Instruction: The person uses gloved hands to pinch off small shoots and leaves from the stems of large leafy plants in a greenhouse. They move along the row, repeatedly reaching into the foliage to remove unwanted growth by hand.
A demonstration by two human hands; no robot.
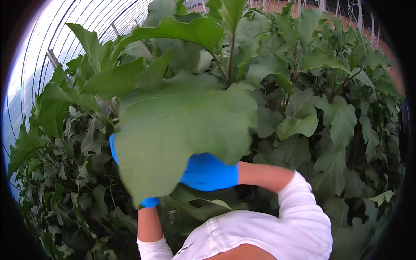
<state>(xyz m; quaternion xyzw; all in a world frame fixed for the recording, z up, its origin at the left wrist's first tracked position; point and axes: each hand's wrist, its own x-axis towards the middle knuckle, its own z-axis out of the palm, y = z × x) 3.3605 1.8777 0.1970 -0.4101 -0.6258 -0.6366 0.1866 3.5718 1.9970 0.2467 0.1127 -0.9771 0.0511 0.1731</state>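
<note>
A broad green leaf [182,120], slightly blurred, hangs over the middle of the view and covers most of both hands. My right hand [208,172], in a blue glove, reaches in from the right under this leaf; its fingers are hidden. Of my left hand [149,202], also blue-gloved, the cuff shows below the leaf. A further patch of blue glove [113,148] shows at the leaf's left edge. What either hand holds or touches cannot be seen. Purplish stems [230,61] with lobed leaves, apparently eggplant, rise just beyond the big leaf.
Dense lobed foliage [341,120] fills both sides, with small purple flowers [283,103] among it. Arched ribs and translucent sheeting [29,74] of a greenhouse curve along the left. Posts and hanging strings [360,16] stand at the upper right, near brown ground.
</note>
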